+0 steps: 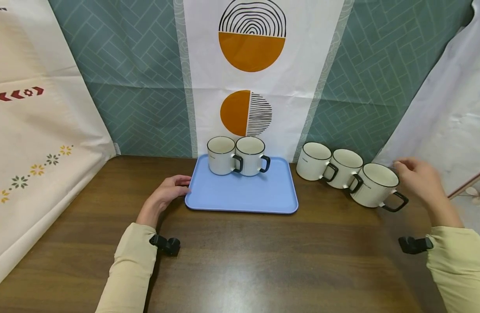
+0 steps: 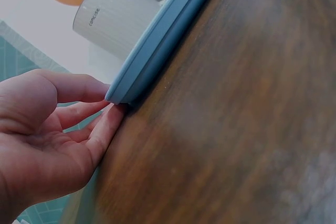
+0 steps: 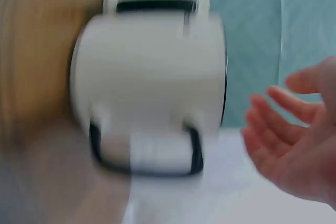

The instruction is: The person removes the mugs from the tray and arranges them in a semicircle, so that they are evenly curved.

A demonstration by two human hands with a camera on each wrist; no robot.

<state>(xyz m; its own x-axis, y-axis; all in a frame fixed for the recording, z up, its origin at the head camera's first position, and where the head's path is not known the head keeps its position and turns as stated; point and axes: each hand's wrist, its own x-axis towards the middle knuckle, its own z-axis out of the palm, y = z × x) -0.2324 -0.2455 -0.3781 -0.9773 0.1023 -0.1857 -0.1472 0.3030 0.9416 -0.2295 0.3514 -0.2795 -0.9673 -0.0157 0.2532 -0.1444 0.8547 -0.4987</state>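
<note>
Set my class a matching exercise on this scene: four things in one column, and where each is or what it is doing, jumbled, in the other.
Column one
1. Left hand
2. Blue tray
3. Row of three mugs
4. Right hand

Column two
A. Beside the end mug, holding nothing
B. On the table, to the right of the tray
C. Pinching the tray's edge
D. Under two mugs

Pairs: 1-C, 2-D, 3-B, 4-A

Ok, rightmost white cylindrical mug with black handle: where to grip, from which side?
Probably the black loop handle, from the right: this upright mug has it jutting free to the right and front, near the right hand. A neighbouring white cylindrical mug crowds the left.
</note>
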